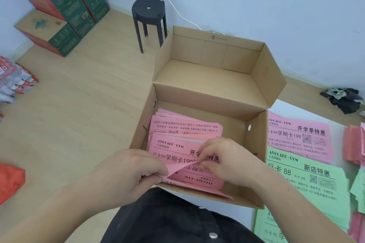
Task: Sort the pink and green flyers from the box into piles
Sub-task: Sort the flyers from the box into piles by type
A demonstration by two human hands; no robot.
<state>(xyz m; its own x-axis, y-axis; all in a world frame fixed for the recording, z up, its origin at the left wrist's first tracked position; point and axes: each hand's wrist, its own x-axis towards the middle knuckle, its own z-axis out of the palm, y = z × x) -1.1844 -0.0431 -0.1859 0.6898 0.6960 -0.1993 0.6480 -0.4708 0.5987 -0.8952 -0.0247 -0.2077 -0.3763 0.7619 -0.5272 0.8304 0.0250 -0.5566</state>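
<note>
Left fingers (156,171) curled, pinching the near-left corner of the top flyer (173,153) and peeling it up off the stack (183,126). Right fingers (206,151) also bent, nipping the same sheet's raised edge near its middle. So left hand (134,165) and right hand (225,161) both grip this one pink sheet; neither lies flat.

Location: the flyer is inside the box (256,134), on the near-left, topmost on the stack. Near edge lifted, far part flat. The stack takes up the box's left part; bare cardboard floor shows on the right. Every sheet visible in the box is pink. Whether green lies underneath, cannot tell.

Just right of the box: pink pile (300,136) on the far side and green pile (308,181) nearer the person, the two overlapping. More pink and green paper farther right, cut by the frame edge. Lid (207,77) folded back behind the box.

Step (judgement): separating a single sheet from the stack. This is the pick, and the transfer has not begun. With both piles built and paper left in the box, this looks like mid-task.

Next move calls for:
- checking that only one sheet has come up, since thin paper tends to cling
- lifting it clear over the box's right wall without creasing it
- setting it on the pink pile, not the green one beside it, with edges squared.
</note>
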